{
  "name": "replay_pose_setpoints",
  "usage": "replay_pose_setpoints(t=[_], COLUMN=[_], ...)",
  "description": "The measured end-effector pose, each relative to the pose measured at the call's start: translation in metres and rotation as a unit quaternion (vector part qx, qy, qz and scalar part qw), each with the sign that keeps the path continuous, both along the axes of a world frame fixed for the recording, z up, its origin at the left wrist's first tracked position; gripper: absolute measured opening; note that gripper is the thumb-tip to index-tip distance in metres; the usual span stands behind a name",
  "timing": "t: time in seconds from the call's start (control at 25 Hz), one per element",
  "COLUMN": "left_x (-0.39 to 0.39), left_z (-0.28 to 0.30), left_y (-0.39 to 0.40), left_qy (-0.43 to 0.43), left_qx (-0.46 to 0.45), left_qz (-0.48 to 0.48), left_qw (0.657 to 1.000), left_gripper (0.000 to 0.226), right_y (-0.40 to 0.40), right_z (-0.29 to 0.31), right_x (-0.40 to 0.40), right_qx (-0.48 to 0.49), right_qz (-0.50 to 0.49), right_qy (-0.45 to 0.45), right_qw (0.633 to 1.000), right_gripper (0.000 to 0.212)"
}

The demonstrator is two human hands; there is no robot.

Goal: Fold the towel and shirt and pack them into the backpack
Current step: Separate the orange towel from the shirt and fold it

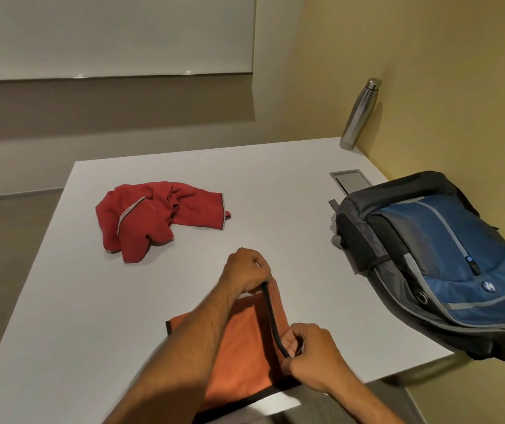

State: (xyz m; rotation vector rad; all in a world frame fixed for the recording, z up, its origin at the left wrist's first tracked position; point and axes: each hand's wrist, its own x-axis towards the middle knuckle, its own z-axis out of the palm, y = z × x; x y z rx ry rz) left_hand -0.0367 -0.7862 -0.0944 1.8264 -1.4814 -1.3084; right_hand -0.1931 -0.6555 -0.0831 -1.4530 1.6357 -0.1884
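Here the blue backpack lies on the white table's right edge, interior hidden, the crumpled red shirt well apart. Both hands, left hand farther and right hand nearer, pinch the orange towel's raised dark-trimmed edge at the near edge.

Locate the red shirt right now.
In the head view, the red shirt lies crumpled on the white table, far left, beyond both hands, apart from the orange towel.

Prob. "hp" logo badge on backpack
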Motion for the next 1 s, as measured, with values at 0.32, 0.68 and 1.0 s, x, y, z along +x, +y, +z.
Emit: replay_pose_setpoints(t=[0.32, 0.68, 1.0], left_x=[0.093, 0.154, 0.164], left_z=[-0.002, -0.028, -0.069], left_y=[0.045, 0.08, 0.092], left_qy=[-0.018, -0.047, -0.082], left_qx=[0.007, 0.019, -0.031], left_qz=[0.088, 0.131, 0.129], left_qw=[0.996, 0.99, 0.988], left_gripper=[0.019, 0.021, 0.035], right_y=[0.016, 0.033, 0.037], right_z=[-0.022, -0.043, -0.072], right_x=[0.076, 0.129, 0.149], right_qx=[0.015, 0.023, 0.043], right_qz=[0.038, 0.107, 0.112], right_qy=[-0.036, -0.031, -0.03], right_qw=[0.999, 0.994, 0.992], right_gripper=[0.023, 0.022, 0.025])
